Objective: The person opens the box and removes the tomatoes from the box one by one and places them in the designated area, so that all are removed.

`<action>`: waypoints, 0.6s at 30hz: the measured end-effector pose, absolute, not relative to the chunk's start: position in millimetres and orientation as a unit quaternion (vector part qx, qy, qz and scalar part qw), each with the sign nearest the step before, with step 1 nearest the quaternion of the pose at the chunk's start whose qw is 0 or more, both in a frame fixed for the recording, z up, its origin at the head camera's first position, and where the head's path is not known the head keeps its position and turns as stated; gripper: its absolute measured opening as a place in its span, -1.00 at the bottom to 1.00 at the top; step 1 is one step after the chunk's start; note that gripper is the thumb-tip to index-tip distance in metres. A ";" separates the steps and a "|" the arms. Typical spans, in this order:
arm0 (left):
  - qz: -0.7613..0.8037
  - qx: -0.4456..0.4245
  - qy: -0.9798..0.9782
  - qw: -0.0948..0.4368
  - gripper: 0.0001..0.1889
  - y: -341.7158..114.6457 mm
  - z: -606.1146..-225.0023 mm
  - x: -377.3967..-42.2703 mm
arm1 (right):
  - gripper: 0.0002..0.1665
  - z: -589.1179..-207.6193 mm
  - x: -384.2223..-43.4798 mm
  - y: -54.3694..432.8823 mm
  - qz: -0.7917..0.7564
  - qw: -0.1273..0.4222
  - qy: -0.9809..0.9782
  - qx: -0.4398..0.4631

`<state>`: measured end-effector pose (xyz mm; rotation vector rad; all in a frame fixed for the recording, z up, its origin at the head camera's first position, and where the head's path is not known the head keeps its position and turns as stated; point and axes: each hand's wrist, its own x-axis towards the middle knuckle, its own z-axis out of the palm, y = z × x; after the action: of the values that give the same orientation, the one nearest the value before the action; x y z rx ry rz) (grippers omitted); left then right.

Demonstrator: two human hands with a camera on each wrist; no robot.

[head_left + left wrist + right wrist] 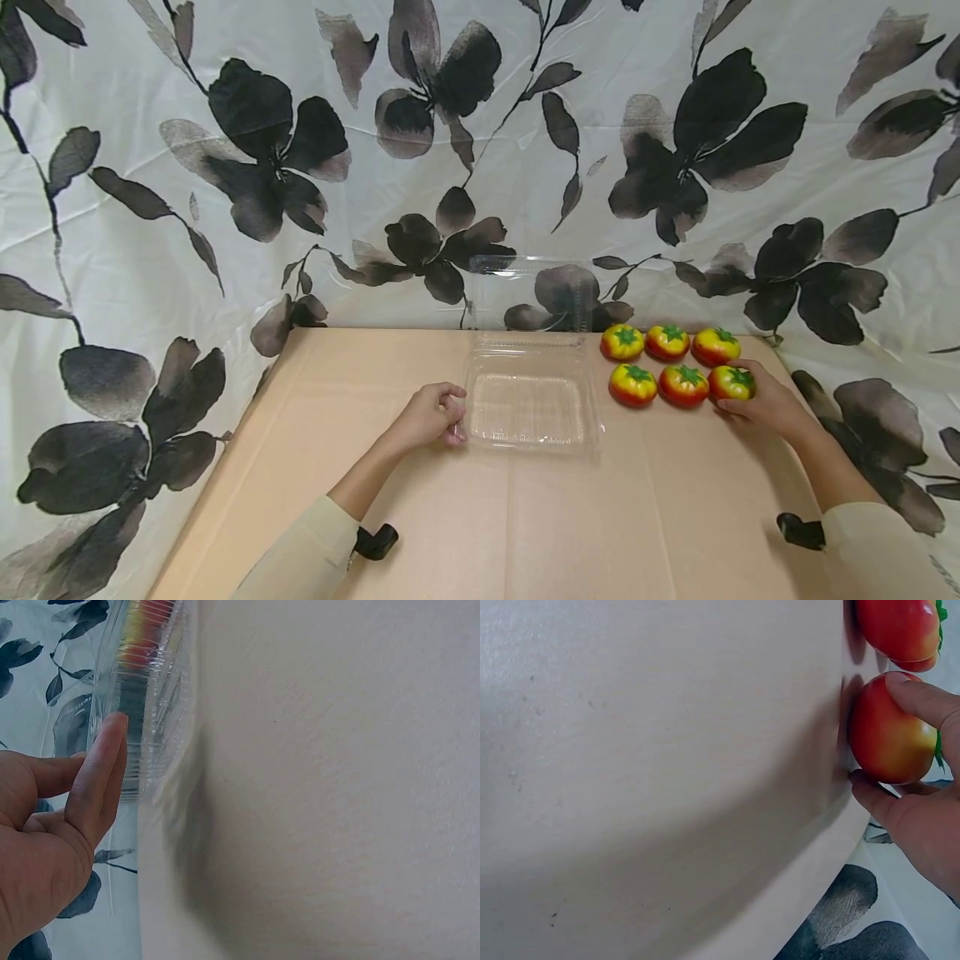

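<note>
A clear plastic clamshell container (532, 446) stands on the board with its lid (525, 292) raised at the back. At its left side, my left hand (431, 412) pinches the edge between thumb and bent fingers. My right hand (772, 404) has its thumb and fingers around a red-and-yellow toy tomato (892, 735) with a green leafy top, the front right one of a group. Beside it are a front middle tomato (683, 386) and a front left tomato (632, 386). Behind them sits a back row with a tomato (622, 342) at its left end.
The light brown board (300, 467) has its back edge against a white cloth (525, 192) printed with dark flowers. The cloth also lies along the board's left and right sides. Black straps (375, 542) show at both cuffs.
</note>
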<state>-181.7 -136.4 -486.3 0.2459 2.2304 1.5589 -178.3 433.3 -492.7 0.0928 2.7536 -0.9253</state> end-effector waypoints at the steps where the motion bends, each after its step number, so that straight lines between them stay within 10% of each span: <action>1: 0.560 0.088 0.799 0.203 -0.58 -136.4 -487.1 -182.0 | 0.07 -492.7 -178.3 433.7 -0.318 0.120 0.940 0.034; 18: 0.557 0.088 0.801 0.202 -0.58 -135.8 -486.2 -181.7 | 0.16 -495.6 -177.2 435.2 -0.336 0.125 0.932 0.051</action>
<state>-181.7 -135.8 -486.2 0.2466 2.2366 1.5555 -177.2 435.2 -495.6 0.1493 2.7150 -0.9799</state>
